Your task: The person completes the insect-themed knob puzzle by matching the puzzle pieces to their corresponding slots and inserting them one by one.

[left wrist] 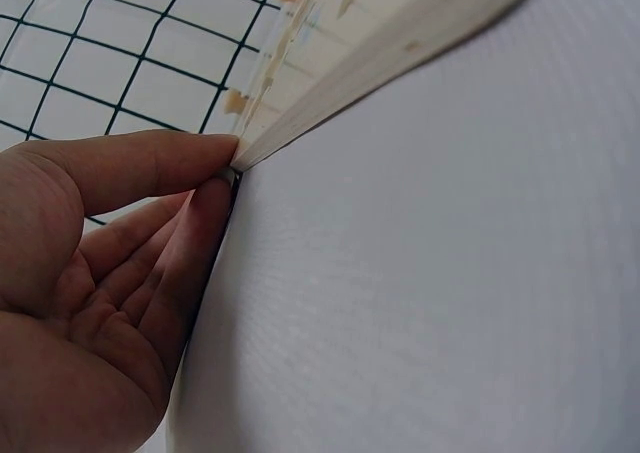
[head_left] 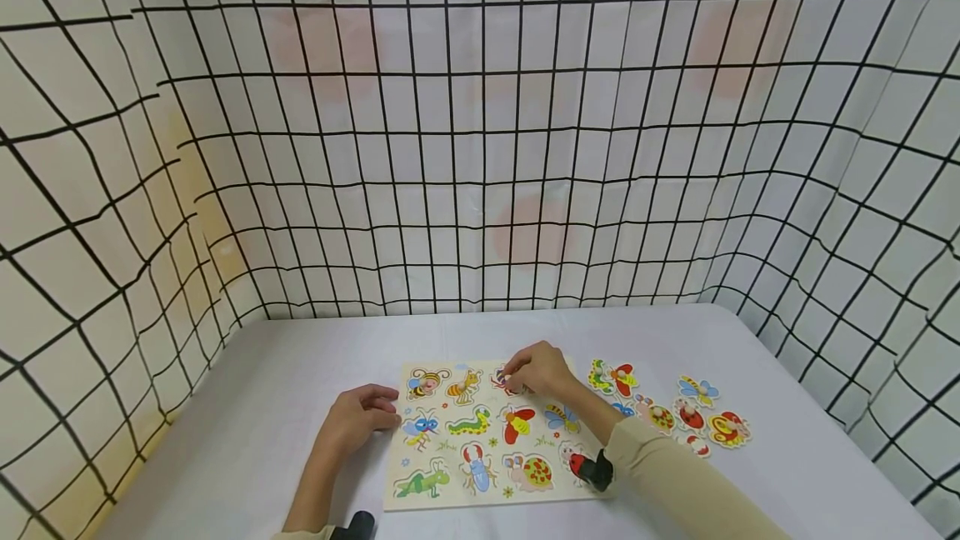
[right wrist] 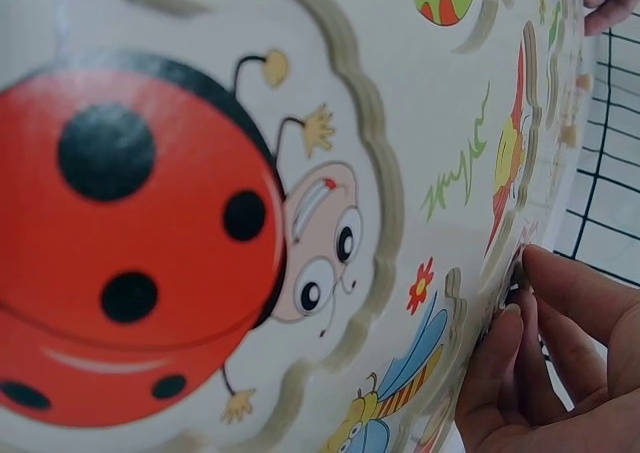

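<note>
A pale wooden puzzle board (head_left: 450,500) with cartoon insects in recessed outlines lies on the table. At its left edge, my left hand (head_left: 358,419) touches the rim with thumb and fingertips, the fingers nearly straight. Over the top row, third spot from the left, my right hand (head_left: 538,369) pinches a small dark puzzle piece (right wrist: 516,281) between thumb and fingers, low against the board. Most of that piece is hidden by the fingers. Near the right wrist is a red ladybug picture (right wrist: 190,233) in its outline, large in the right wrist view.
Several loose insect pieces lie right of the board, among them a blue-winged insect (head_left: 698,391), a ladybug piece (head_left: 689,414) and a red-and-yellow round piece (head_left: 728,430). Black wire grid (head_left: 480,157) surrounds the white table (head_left: 300,357) at the back and sides.
</note>
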Tool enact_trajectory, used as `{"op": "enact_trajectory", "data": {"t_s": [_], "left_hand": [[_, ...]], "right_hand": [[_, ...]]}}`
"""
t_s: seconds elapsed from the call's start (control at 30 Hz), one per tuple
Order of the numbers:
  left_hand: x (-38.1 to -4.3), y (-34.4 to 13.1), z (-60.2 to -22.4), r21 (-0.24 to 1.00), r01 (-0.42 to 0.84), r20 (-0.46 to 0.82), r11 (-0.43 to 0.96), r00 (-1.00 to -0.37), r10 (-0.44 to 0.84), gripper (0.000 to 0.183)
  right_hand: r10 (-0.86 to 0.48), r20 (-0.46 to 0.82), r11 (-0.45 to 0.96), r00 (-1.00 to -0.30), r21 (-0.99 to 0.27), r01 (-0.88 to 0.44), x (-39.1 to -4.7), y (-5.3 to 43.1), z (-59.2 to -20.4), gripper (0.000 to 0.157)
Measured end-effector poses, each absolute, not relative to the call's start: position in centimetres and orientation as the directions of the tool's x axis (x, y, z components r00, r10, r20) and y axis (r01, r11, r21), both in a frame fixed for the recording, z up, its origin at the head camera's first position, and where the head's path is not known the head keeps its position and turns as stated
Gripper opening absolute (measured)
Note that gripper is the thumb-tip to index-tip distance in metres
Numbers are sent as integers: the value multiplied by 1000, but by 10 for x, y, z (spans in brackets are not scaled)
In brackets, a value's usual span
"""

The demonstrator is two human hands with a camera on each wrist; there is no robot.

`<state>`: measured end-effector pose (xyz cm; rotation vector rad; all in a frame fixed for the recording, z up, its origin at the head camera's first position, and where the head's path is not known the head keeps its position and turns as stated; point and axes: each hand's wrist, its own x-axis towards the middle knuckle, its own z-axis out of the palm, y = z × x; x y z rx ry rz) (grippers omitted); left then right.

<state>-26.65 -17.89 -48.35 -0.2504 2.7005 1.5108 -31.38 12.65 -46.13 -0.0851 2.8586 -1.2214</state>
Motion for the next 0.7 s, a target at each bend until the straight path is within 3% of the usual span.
{"op": "enact_trajectory", "data": {"t_s": [0.7], "left_hand": [[-266, -178, -483, 837, -168, -120, 521, -985, -124, 37]], "right_hand": [[-44, 7, 659, -999, -751, -35, -306, 141, -452, 14]]}}
